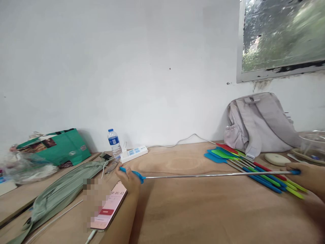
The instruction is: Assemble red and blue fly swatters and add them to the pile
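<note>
A blue fly swatter with a long, extended metal rod [193, 176] stretches almost level between my hands, above the wooden table [203, 210]. My left hand [130, 179] is closed round its blue paddle end. At the far right, my right hand [306, 174] grips the blue handle end; part of that handle is hidden by the fingers. Behind and below the rod's right half lies a pile of fly swatters [266, 178] in blue, green, red and yellow-green, paddles pointing to the back left. Near my left forearm is a phone [114, 203] with a running timer on its screen.
A grey backpack [259, 122] leans on the wall beside a round white object [277, 159] and a clear plastic tub [313, 144]. Leftward are a water bottle [114, 142], a power strip [133, 154], a green bag [68, 149], grey-green cloth [61, 189] and white cables.
</note>
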{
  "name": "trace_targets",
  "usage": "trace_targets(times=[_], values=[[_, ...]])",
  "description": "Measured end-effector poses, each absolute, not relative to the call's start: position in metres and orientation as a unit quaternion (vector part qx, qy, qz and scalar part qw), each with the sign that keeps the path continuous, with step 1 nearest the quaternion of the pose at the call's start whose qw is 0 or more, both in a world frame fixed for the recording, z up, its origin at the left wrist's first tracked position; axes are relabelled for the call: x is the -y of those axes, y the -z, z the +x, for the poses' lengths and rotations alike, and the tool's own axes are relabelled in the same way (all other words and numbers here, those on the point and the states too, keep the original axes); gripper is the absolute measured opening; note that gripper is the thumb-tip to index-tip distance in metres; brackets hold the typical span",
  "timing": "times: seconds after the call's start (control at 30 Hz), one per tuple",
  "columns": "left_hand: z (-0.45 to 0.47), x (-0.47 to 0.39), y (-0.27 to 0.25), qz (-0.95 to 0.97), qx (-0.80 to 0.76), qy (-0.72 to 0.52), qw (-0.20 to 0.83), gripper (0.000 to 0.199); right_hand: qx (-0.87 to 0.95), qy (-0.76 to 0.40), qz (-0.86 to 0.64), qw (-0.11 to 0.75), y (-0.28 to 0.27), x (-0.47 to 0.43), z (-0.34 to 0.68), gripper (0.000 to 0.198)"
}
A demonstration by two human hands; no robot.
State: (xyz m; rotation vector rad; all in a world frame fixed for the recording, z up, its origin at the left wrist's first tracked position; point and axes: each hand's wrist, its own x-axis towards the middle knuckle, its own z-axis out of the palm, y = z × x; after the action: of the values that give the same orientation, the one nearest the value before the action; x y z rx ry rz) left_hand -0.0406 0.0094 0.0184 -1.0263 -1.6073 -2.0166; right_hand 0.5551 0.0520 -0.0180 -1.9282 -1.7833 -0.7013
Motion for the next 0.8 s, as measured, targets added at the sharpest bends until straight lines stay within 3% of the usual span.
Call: trace_targets(times=[0.07,0.43,0.8], values=[[-0.029,-0.008,-0.018,-0.398,0.554,0.711,0.171,0.029,0.658,0.193,-0.701,0.194,0.008,-0.049,0.533,0.031],[-0.001,-0.006,-0.021,-0.425,0.567,0.689,0.151,0.029,0.685,0.219,-0.672,0.177,-0.019,-0.035,0.456,0.024],[0.007,-0.007,-0.025,-0.398,0.654,0.635,0.106,0.033,0.671,0.129,-0.716,0.143,-0.054,-0.008,0.385,0.022]])
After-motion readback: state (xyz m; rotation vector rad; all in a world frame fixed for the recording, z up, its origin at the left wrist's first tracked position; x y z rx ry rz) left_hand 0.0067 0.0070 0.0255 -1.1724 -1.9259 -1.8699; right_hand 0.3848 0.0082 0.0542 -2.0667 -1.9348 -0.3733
